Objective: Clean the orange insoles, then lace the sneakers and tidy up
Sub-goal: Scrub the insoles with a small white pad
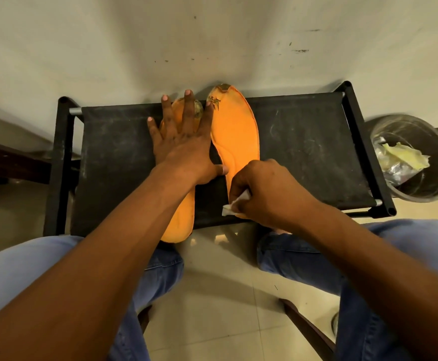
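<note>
On the black surface (303,152) two orange insoles lie side by side. Our left hand (184,142) presses flat, fingers (186,110) spread, on the left insole (180,222). Our right hand (267,188) pinches a white wipe (234,205) at the heel of the right insole (234,131). We should wipe heel to toe, firmly, since the dark stains (216,101) sit at the toe, and shift the left hand across to steady it.

I see two orange insoles side by side, toes away from me. Left insole (180,214) lies flat under my left hand (184,144), heel past the near edge. Right insole (234,131), dirty at the toe, has its heel under my right hand (262,188).
</note>
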